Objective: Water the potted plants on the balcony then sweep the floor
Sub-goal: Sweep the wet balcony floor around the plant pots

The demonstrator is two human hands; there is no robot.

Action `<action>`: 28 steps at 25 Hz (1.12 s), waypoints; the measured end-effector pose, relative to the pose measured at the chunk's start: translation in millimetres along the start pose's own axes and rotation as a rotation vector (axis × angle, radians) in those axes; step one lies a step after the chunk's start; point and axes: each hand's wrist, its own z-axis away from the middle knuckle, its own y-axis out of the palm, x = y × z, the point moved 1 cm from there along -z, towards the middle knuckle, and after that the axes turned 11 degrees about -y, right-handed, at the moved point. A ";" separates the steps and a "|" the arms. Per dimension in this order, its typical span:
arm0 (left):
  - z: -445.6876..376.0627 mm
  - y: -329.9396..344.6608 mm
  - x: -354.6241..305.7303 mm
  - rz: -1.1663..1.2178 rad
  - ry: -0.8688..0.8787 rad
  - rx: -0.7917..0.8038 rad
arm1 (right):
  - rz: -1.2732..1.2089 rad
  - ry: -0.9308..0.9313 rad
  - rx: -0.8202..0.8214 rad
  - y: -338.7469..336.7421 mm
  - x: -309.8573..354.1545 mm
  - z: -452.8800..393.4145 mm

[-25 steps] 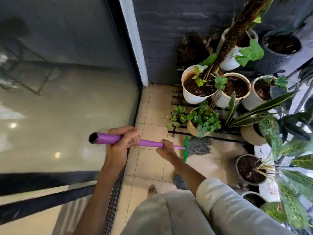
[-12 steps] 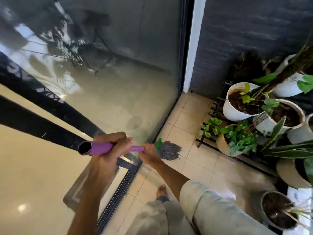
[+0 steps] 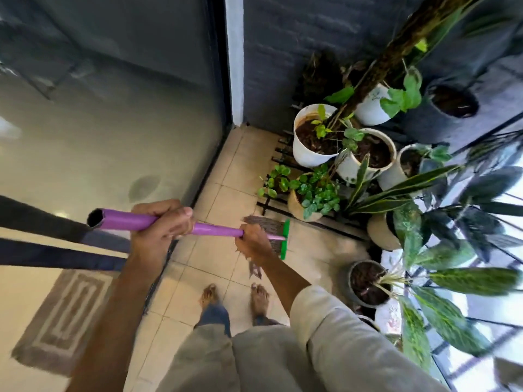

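Note:
I hold a broom with a purple handle (image 3: pixel 124 221), a green head bar (image 3: pixel 285 238) and grey bristles (image 3: pixel 263 222). My left hand (image 3: pixel 161 224) grips the handle near its open top end. My right hand (image 3: pixel 253 241) grips it lower down, just above the green bar. The bristles lie over the beige tiled floor (image 3: pixel 243 162) in front of my bare feet (image 3: pixel 209 295). Potted plants crowd the right side: a white pot (image 3: pixel 307 154) with dark soil, a second white pot (image 3: pixel 351 168), a leafy tan pot (image 3: pixel 297 207) and a grey pot (image 3: pixel 356 290).
A glass sliding door (image 3: pixel 113 123) and its dark track run along the left of the narrow floor. A patterned mat (image 3: pixel 65 309) lies inside beyond the glass. A dark wall (image 3: pixel 283 52) closes the far end. A black slatted stand (image 3: pixel 283 154) carries the pots. Large striped leaves (image 3: pixel 467 281) overhang the right.
The view has swung back right and down, so my feet and the mat now show. The broom head has moved right, towards the leafy tan pot. Both hands keep their grip.

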 end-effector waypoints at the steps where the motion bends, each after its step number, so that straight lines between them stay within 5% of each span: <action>1: -4.2 19.4 15.9 0.015 -0.037 0.028 | -0.006 0.061 -0.013 -4.4 -27.8 13.5; 7: -13.1 98.8 77.7 0.041 -0.253 0.176 | -0.120 0.345 -0.151 -7.7 -126.4 92.0; 11: -22.5 135.7 69.1 -0.095 -0.214 0.274 | -0.308 0.504 -0.269 -4.5 -127.3 97.1; 14: -46.5 147.4 47.9 -0.112 -0.201 0.174 | -0.346 0.577 -0.360 -12.4 -113.5 78.3; 23: -105.6 23.2 -41.0 -0.226 -0.168 0.014 | -0.449 0.425 -0.333 6.8 31.6 -54.1; 28: -133.2 -61.8 -82.0 -0.349 -0.103 0.067 | -0.545 0.325 -0.293 30.7 158.4 -134.6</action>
